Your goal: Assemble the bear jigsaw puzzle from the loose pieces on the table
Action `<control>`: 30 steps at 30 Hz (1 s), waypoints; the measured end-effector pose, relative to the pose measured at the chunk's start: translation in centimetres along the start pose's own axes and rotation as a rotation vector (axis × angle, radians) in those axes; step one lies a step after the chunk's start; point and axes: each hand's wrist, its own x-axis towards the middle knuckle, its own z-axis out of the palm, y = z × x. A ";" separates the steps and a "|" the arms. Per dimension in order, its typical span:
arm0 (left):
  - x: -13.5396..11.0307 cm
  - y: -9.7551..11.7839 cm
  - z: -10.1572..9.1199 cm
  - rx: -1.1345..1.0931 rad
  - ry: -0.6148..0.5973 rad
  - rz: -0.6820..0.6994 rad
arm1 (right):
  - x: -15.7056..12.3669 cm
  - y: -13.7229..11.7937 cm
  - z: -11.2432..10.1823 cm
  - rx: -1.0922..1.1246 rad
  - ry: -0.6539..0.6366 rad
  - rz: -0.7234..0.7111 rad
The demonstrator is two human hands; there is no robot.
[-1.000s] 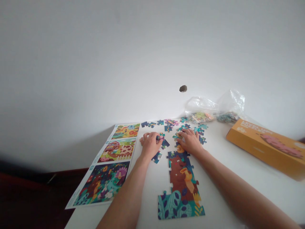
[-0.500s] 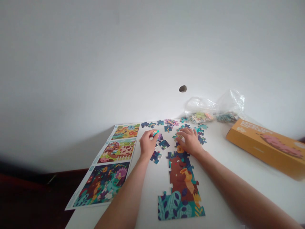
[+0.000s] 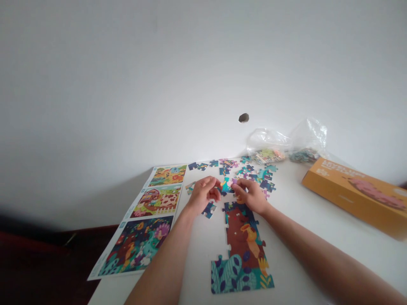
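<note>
Two hands holding a teal puzzle piece just above the worktop
The left hand and right hand are gripping it with fingers closed from either side, seemingly keeping its print facing up, just beyond the joined bear section

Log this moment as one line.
left hand: holds teal puzzle piece | right hand: holds same piece | bear section: just below hands

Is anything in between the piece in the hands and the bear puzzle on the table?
Nothing visible is. The left hand and right hand hold the teal piece just beyond the bear puzzle's top edge. A loose blue piece lies to the left of that edge, not in between.
</note>
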 end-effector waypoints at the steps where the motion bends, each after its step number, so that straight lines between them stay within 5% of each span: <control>1: -0.3 0.4 -0.4 -0.028 -0.074 -0.087 | 0.0 0.2 0.1 0.054 0.006 0.028; 5: -1.5 1.6 -2.4 0.207 -0.376 -0.470 | 0.0 0.8 0.1 0.133 0.009 0.060; 9: -2.0 1.8 -3.0 0.312 -0.494 -0.563 | -0.1 1.0 0.1 0.124 -0.047 0.061; 17: 0.3 -0.8 -1.5 0.269 0.112 -0.077 | 0.2 2.0 0.2 0.144 -0.183 0.089; 23: 0.3 -1.3 -2.4 1.069 0.663 0.227 | 0.3 2.1 0.2 0.134 -0.196 0.094; 25: 0.2 -1.5 -2.5 1.296 0.707 0.201 | 0.3 2.0 0.2 0.120 -0.200 0.090; 30: 0.6 -2.5 -2.1 1.395 0.528 0.131 | 0.3 1.9 0.2 0.092 -0.205 0.076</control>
